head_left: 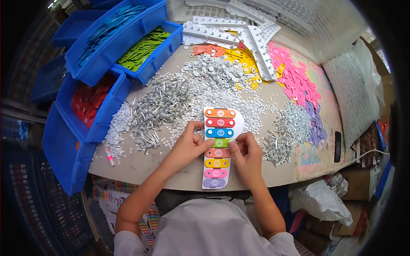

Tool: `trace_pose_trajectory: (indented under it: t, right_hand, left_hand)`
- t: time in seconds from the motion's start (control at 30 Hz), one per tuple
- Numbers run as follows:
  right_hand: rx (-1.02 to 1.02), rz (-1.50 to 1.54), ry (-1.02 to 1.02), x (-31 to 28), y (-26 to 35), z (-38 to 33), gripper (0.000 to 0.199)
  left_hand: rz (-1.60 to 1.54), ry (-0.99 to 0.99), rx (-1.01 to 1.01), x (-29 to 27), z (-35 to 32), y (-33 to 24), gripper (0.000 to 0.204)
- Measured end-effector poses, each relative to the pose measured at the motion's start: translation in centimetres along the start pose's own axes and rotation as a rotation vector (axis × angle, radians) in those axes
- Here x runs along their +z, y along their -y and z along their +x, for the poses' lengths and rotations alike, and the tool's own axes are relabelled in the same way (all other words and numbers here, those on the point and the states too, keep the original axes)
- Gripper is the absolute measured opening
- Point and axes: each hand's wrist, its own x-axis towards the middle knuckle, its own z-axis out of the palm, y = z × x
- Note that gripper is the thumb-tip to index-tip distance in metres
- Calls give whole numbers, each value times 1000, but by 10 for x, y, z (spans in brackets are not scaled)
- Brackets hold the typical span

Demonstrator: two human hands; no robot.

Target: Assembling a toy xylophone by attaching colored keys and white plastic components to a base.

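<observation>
toy xylophone (217,153) between hands (189,144) (247,154), both at green bar (221,143)

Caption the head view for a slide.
Left hand and right hand at the ends of a green bar on a white toy xylophone, loose metal pins and blue bins nearby.

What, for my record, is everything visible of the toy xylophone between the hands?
The toy xylophone has a white, plastic-looking base, rounded at its far right, with eight bars: orange, red, blue, green, salmon, yellow, pink, purple, far to near. White caps sit on both ends of the first three; the nearest four have none. It points toward the person, at the front of the table. Thumbs of the left hand and right hand touch the green bar at both ends.
</observation>
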Motion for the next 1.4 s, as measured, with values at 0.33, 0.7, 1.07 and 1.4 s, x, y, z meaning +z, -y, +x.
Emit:
trace_pose_trajectory:
  t: [0.33, 0.7, 1.07, 1.4]
  right_hand:
    - [602, 360, 250, -15, -2, 14, 30]
    - [698, 511, 357, -11, 8, 20, 32]
    - [631, 492, 302, -3, 1, 16, 22]
    - [523, 560, 50, -2, -10, -6, 22]
  left_hand:
    - [-202, 318, -213, -9, 17, -5, 49]
    - [-198, 232, -111, -7, 17, 7, 41]
    - [17, 186, -54, -5, 16, -9, 27]
    - [361, -191, 5, -28, -33, -32, 34]
